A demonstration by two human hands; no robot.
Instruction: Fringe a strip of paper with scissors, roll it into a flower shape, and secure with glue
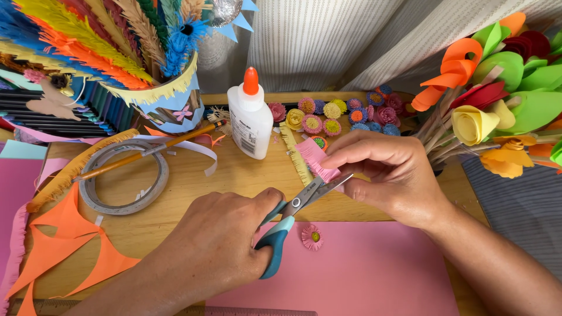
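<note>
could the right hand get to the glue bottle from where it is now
Probably yes, but not freely. The right hand is pinching a pink fringed paper strip that the left hand is snipping with scissors. The glue bottle stands upright just beyond, with nothing between; the hand would need to release the strip.

the left hand (pixel 213 248) grips a pair of scissors (pixel 293 219) with teal handles, blades partly open around the fringed edge of a pink paper strip (pixel 316 159). the right hand (pixel 389 172) pinches that strip between thumb and fingers just above the blades. below both hands a pink paper sheet (pixel 374 269) lies on the wooden tabletop (pixel 175 181), with a small pink fringed flower (pixel 312 237) on it. behind stand a white glue bottle (pixel 250 120) with an orange cap, a tape ring (pixel 124 177), a row of small paper flowers (pixel 345 114), and orange paper scraps (pixel 67 243) at left.
</note>
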